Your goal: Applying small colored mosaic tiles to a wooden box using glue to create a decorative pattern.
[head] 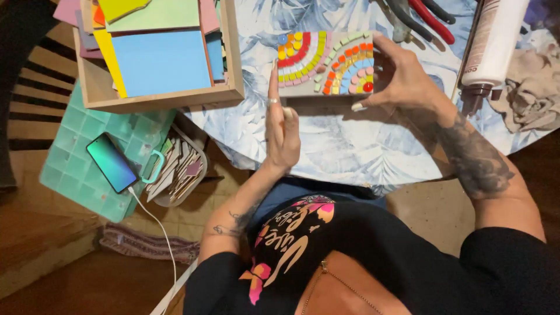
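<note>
**Half-tiled mosaic block held between two hands over a round table**

Seen from above, a person steadies a small rectangular mosaic block [324, 63] near the 12 o'clock edge of a round table [350, 151] covered in a pale blue leaf-print cloth. The left hand [282, 125] stands edge-up at the block's 9 o'clock side, fingers pressed together and straight, the index fingertip resting against the block's left end. The right hand [402, 73] grips the 3 o'clock end, thumb below and fingers curled over the top edge.

The block's face carries two sets of curved bands: red, orange, yellow, green and pink on the left half, green, orange, blue and pink on the right. A bare wedge shows between the two sets (and a strip along the lower edge), so the tiling looks well advanced but not complete, with no grout visible in the gaps.

At 10 o'clock a wooden box [157, 96] holds coloured sheets, blue on top. At 8 o'clock, below table level, a phone [112, 162] lies on a green compartment case [70, 169]. At 2 o'clock a white glue bottle [493, 46] lies beside a crumpled rag [534, 87].

Red-handled pliers [429, 20] at 1 o'clock are cut off by the frame. Whether the left hand holds anything in its palm cannot be told.
</note>
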